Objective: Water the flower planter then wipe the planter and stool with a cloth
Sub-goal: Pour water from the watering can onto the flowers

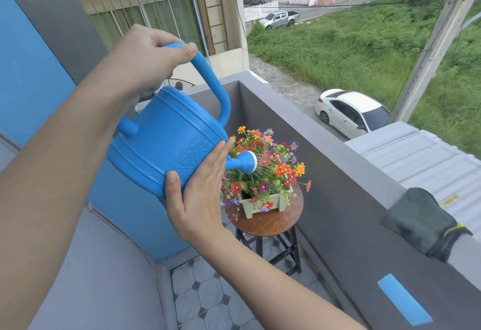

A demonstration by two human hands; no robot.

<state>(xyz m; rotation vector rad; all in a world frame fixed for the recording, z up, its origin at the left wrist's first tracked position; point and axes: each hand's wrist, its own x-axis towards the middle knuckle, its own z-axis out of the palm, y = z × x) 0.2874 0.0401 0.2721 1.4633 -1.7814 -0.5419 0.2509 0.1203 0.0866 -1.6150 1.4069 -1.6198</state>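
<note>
A blue watering can [166, 139] is tilted spout-down over a pale green planter [263, 203] full of colourful flowers [270, 163]. Water sprays from its white rose [250, 162] onto the blooms. My left hand [148, 51] grips the can's handle from above. My right hand [200, 194] presses flat against the can's lower side, supporting it. The planter stands on a round wooden stool [270, 223] with black legs; drops of water lie on the seat. A dark grey cloth [426, 223] with a yellow-green tag is draped over the balcony wall at the right.
The grey balcony wall [346, 163] runs along the right, close behind the stool. A blue wall [28, 79] stands at the left. The floor [205, 295] is tiled and narrow. A blue tape strip [404, 299] marks the wall. Below are a street, grass and a white car [351, 112].
</note>
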